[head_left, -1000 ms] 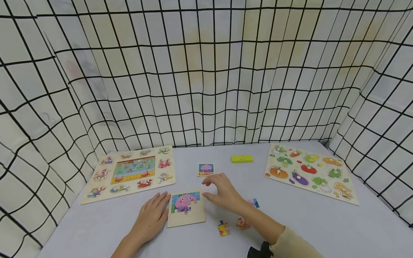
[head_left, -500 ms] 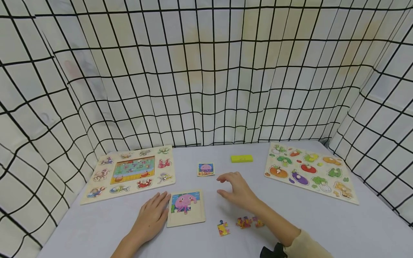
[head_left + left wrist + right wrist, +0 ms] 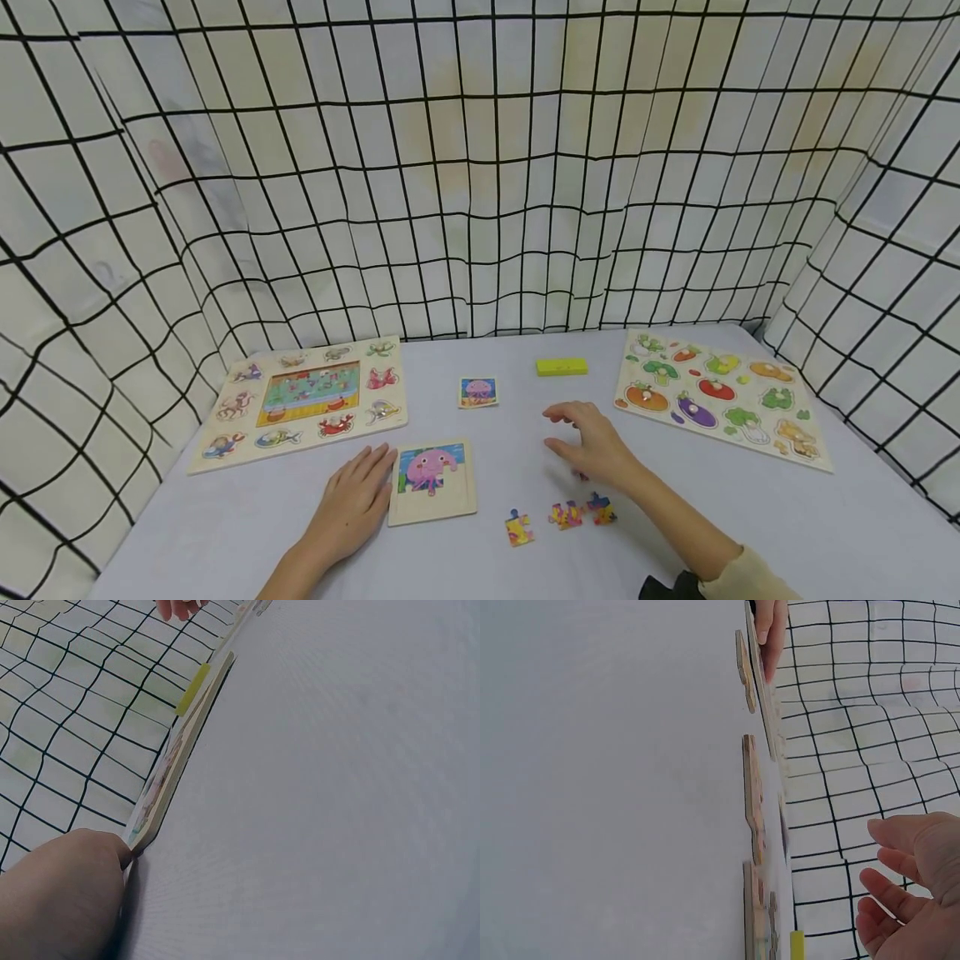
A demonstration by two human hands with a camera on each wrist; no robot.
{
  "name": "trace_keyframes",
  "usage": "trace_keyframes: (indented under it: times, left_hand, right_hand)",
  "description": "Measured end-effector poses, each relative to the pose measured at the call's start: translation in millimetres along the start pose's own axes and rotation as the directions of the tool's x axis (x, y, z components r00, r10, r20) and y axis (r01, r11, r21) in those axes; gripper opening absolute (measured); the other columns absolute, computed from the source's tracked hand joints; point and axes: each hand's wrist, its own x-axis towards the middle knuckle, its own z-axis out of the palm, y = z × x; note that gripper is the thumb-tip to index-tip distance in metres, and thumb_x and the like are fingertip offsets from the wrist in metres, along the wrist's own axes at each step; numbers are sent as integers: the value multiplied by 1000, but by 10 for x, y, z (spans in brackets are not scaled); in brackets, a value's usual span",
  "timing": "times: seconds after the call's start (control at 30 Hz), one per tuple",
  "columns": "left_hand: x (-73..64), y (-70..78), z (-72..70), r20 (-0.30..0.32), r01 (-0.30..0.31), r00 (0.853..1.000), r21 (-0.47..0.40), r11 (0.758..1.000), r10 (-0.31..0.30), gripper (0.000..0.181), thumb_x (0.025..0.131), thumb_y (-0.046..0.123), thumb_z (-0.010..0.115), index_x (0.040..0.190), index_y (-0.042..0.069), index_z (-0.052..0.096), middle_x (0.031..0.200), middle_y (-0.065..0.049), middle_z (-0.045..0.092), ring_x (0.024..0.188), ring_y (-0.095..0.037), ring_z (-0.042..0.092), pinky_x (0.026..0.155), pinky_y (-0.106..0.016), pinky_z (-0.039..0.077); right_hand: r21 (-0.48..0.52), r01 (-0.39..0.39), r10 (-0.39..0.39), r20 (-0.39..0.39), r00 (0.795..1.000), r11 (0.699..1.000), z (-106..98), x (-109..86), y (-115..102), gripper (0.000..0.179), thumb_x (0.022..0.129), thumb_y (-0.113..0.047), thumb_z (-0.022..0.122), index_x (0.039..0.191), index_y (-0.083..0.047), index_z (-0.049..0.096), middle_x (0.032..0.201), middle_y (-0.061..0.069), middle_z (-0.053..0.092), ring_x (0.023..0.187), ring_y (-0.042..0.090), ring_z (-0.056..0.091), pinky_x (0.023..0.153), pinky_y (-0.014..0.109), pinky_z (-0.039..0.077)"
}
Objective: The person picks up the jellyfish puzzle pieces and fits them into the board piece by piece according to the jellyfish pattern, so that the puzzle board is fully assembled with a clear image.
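My left hand (image 3: 351, 504) lies flat on the table, its straight fingers touching the left edge of a small wooden puzzle tray (image 3: 453, 504). In the tray, a pink octopus picture (image 3: 429, 468) fills the upper left, with bare wood at the lower right. My right hand (image 3: 596, 450) hovers over the table right of the tray, fingers loosely curved around nothing. Nearest to it are loose jigsaw pieces: a yellow one (image 3: 518, 528), a red-and-yellow one (image 3: 566, 515) and a blue-and-orange one (image 3: 602, 509). Another bit of jigsaw shows under the hand, mostly hidden by it.
A small octopus picture card (image 3: 477, 392) lies behind the tray, and a yellow block (image 3: 561, 367) farther back. A sea-animal puzzle board (image 3: 307, 346) stands left, a vegetable puzzle board (image 3: 720, 367) right. Black netting (image 3: 495, 208) rises round the table's back and sides.
My right hand has moved away from the tray's right edge, to the right, over the loose pieces, uncovering some of them. My left hand and the tray have stayed put.
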Motion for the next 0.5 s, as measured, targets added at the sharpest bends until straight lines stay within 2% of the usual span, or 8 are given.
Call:
trace_keyframes:
  times: [0.2,0.4,0.5]
  left_hand:
    - [5,-1,-2,4,1,1000,-1,1000,-1,45,93,18,50,135,4,44,141,-14,39,132,-36,26,102,-57,19]
    - [3,-1,-4,-4,-5,1000,3,1000,5,45,93,18,50,135,4,44,140,-14,39,132,-36,26,102,-57,20]
    - [3,-2,-6,-4,-6,1000,1,1000,6,45,93,17,50,135,4,45,140,-14,39,132,-36,27,102,-57,20]
  right_hand:
    - [-14,-38,38,8,999,999,-90,-96,130,37,80,-13,70,114,-4,59,107,9,61,98,27,52,82,40,48]
    - [-22,-120,120,17,993,993,-150,-206,260,36,80,-14,70,113,-5,60,106,8,61,99,26,52,84,43,46]
    - [-57,-167,168,21,985,984,-159,-253,327,36,80,-17,71,113,-7,60,106,6,61,102,26,49,85,44,43]
